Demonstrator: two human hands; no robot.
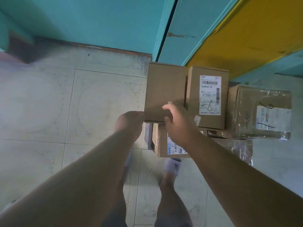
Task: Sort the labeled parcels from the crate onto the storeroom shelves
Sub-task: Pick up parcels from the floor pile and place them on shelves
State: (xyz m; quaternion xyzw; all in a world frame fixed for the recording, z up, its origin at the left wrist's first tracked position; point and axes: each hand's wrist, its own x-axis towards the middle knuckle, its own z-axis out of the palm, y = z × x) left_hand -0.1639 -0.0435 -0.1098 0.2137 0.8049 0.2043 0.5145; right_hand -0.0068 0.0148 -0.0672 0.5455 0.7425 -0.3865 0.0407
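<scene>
The plain brown cardboard box (164, 90), with no label on its upper face, sits on top of a stack of parcels on the floor, close to the base of the teal wall (98, 20). The right hand (177, 123) lies on the box's near right corner, thumb over the top face and fingers bent down over the near edge. The left hand (129, 123) is at the box's near left corner; its fingers are turned away from view, so whether they are clamped on the box cannot be told. The two hands are apart, one at each near corner.

Just to the right, touching or nearly touching the plain box, stands a second brown cardboard box with a white barcode label (208, 97); the label bears a black pen mark. Further right lies a larger cardboard parcel wrapped in clear tape (260, 112), also labelled and marked in pen. Beneath the right hand, a lower labelled cardboard parcel (165, 148) is partly hidden by the forearm.

A yellow panel with teal edging (246, 33) slants above the parcels at the far right. The pale tiled floor (65, 104) extends to the left. The person's bare legs and a pale slipper (172, 166) are at the near edge.
</scene>
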